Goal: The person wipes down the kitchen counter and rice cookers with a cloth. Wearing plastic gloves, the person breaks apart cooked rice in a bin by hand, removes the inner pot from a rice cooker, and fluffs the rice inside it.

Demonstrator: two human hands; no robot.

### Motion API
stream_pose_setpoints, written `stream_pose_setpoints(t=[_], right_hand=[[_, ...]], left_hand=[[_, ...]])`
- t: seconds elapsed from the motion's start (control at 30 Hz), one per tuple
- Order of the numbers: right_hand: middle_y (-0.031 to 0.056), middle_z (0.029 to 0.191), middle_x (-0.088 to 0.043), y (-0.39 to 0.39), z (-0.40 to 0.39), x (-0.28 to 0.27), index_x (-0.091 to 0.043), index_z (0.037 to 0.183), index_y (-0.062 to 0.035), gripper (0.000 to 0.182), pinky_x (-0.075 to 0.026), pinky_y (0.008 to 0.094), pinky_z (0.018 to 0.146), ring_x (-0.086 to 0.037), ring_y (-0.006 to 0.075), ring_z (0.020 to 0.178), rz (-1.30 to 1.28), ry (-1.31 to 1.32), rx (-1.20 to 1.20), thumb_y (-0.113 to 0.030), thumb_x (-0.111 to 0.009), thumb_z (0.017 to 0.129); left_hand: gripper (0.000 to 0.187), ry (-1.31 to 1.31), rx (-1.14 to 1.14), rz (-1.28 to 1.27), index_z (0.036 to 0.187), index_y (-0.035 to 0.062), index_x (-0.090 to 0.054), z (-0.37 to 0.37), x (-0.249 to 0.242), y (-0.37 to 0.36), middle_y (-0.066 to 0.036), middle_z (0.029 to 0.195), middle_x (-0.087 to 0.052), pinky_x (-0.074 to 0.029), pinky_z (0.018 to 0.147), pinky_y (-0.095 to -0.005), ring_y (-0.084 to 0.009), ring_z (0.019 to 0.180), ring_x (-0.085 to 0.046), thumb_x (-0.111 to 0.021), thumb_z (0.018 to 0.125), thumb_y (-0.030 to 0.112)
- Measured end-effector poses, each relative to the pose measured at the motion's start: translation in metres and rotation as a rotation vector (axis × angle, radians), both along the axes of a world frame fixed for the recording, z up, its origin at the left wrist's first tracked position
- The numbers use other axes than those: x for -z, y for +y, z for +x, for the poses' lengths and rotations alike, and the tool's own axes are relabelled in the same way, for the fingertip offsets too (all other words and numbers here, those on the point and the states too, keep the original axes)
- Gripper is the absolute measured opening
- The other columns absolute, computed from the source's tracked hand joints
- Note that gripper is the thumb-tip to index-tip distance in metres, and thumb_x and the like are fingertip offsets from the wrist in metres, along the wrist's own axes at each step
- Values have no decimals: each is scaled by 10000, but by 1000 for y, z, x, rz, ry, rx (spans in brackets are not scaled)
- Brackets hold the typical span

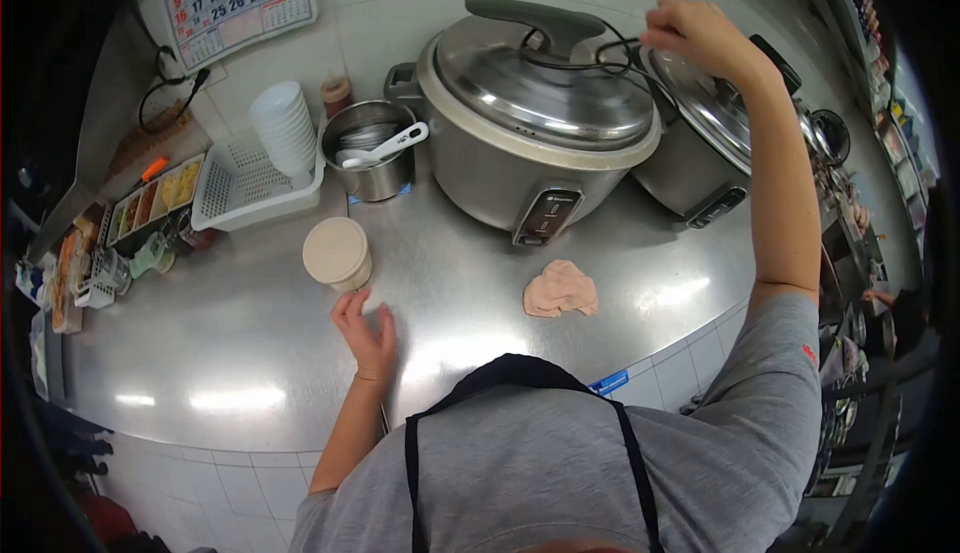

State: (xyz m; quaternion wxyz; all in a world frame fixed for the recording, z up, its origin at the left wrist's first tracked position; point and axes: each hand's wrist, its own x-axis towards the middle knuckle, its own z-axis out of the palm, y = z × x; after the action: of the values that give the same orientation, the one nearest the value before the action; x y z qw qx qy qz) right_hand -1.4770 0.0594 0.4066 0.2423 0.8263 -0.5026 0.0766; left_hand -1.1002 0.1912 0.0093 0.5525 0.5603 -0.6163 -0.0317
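My left hand (366, 338) rests just in front of a round lidded tub (337, 253), its fingers apart and its fingertips close to the tub's base. Up at the back, my right hand (692, 33) is closed, fingers curled at the end of a looped black cord (570, 66). That cord lies over the lid handle (530, 15) of a large rice cooker (500, 178), whose metal lid (550, 103) is down. A crumpled pink cloth (560, 290) lies on the steel counter (455, 298) before the cooker.
A second cooker (690, 178) stands at the right. Left of the large one are a metal pot (378, 183) with a white-handled scoop (395, 145), stacked white bowls (282, 128) and a white basket (235, 193). Food trays (155, 198) line the far left. Another person's hand (880, 296) shows at far right.
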Motion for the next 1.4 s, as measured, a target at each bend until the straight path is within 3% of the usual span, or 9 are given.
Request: stream_pose_setpoints(t=[0.13,0.2,0.33,0.57,0.77,0.93,1.07,1.3,1.4], right_hand=[[39,803,-576,-9,23,-7,-601,781,-67,264,-407,297,694,-509,162,720,-26,58,-25,-311,-599,883],[142,797,-618,-13,36,-6,-649,846,-66,264,-447,411,715,-589,352,803,-225,131,-280,-319,-579,869],[137,766,-601,-43,44,14,-644,811,-53,301,-440,402,682,-579,346,763,-92,-26,-428,-340,-577,874],[130,764,-632,-87,38,55,-621,767,-19,399,-469,335,635,-617,224,714,241,-568,-422,-365,-513,934],[-43,881,-601,-91,56,99,-642,977,-113,322,-394,205,712,-492,63,782,670,-1372,-282,-414,-543,921],[24,1025,-621,-76,52,90,-651,1071,-123,599,-406,327,895,-531,129,974,855,-1072,-171,-634,-393,897],[67,1145,-607,-59,44,71,-619,1195,-90,875,-267,371,1044,-479,194,1161,785,-896,156,-777,-216,833],[98,1248,-571,-39,41,74,-632,1154,-81,801,-255,404,1068,-415,221,1249,651,-769,90,-721,-240,875],[141,1296,-502,-41,15,82,-587,1217,-87,705,-328,375,1024,-434,273,1228,384,-922,-46,-664,-433,842]], left_hand=[[402,-275,330,-417,1103,32,-548,-39,-129,-54,-137,1075,-498,-375,923,-367,-299,1059,-462,-684,726,16],[371,-217,371,-521,1090,80,-601,-71,-180,-97,-108,1091,-529,-376,858,-384,-284,1014,-504,-679,728,92],[263,-358,445,-534,1036,79,-604,-130,-243,-162,-84,1073,-540,-365,934,-448,-270,1035,-517,-614,774,106],[121,-455,516,-407,874,50,-598,-147,-232,-200,-68,885,-565,-379,899,-418,-262,925,-552,-622,787,131],[141,-311,514,-549,900,82,-593,-141,-246,-201,-36,879,-557,-473,693,-375,-242,828,-584,-651,775,109],[140,-91,548,-573,929,94,-590,-146,-269,-195,-14,930,-574,-488,636,-356,-232,803,-597,-641,812,151],[132,-478,582,-512,942,58,-582,-141,-282,-196,-58,996,-604,-476,768,-344,-267,887,-590,-604,860,159],[200,-292,925,43,915,36,-541,-139,-275,-217,-44,891,-633,-444,781,-296,-161,847,-579,-529,941,234],[221,-88,814,5,901,30,-528,-141,-270,-218,-30,758,-606,-438,708,-253,-104,746,-548,-515,955,245]])
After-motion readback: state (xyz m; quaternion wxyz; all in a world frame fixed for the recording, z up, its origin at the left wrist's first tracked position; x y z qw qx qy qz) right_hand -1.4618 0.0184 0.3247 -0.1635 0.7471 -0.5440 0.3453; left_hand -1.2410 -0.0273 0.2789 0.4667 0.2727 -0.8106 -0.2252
